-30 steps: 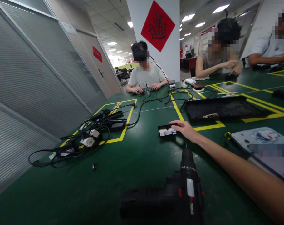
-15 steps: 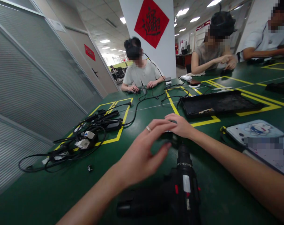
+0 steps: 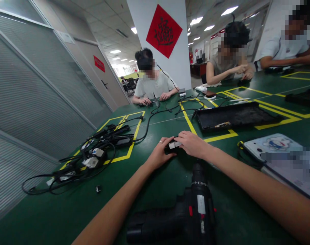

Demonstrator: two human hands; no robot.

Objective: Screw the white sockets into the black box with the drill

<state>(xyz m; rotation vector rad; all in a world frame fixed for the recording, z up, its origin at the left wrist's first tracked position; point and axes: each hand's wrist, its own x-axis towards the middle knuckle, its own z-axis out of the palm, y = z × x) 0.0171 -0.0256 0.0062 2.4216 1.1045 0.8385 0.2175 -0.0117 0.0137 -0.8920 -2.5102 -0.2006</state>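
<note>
Ahead of me, just above or on the green table, both hands are closed around a small black block with a white label [image 3: 174, 145]. My left hand [image 3: 160, 153], wearing a ring, grips its left end. The fingers of my right hand [image 3: 192, 143] wrap over its right end and hide most of it. Its exact kind does not show. Nearer to me a black cordless drill [image 3: 201, 207] lies on its side, chuck pointing away and close below my right wrist.
Left, inside yellow tape, sits a heap of black cables and adapters [image 3: 93, 158]. A tiny black-and-white piece [image 3: 98, 188] lies nearer. A black tray [image 3: 236, 117] is at right, with a pale blue patterned case [image 3: 277, 143] before it. Several people sit across the table.
My left hand has moved forward and closed on the black block's left end. My right hand has shifted slightly and the white label has come into sight. The view has tilted a little.
</note>
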